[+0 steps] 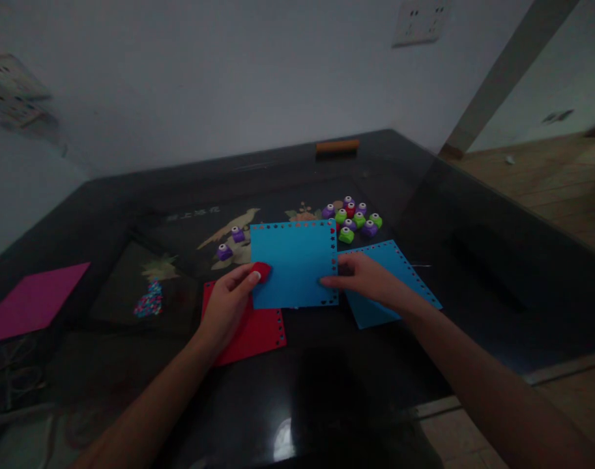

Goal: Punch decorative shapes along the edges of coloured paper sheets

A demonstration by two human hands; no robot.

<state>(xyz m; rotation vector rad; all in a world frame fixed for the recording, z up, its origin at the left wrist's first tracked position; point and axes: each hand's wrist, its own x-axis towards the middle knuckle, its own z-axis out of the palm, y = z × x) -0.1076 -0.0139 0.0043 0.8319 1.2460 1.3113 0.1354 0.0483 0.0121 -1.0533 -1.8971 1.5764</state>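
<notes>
A blue sheet of paper point(297, 260) is held up over the table, with small shapes punched along its top and right edges. At its left edge, my left hand point(225, 303) is closed on a small red craft punch point(262, 271); the punch overlaps the sheet there. My right hand point(363, 277) pinches the same sheet by its right edge, thumb in front. Below my left hand lies a red sheet point(251, 335) with punched holes along its edge. Another punched blue sheet point(375, 316) lies under my right hand, partly covered by it.
Several purple, green and red craft punches point(359, 219) cluster behind the sheet, and two purple punches point(237, 234) stand to its left. Punched confetti point(149, 299), a magenta sheet point(36, 301) and scissors point(14, 378) lie left. A brown roll point(337, 147) rests at the back.
</notes>
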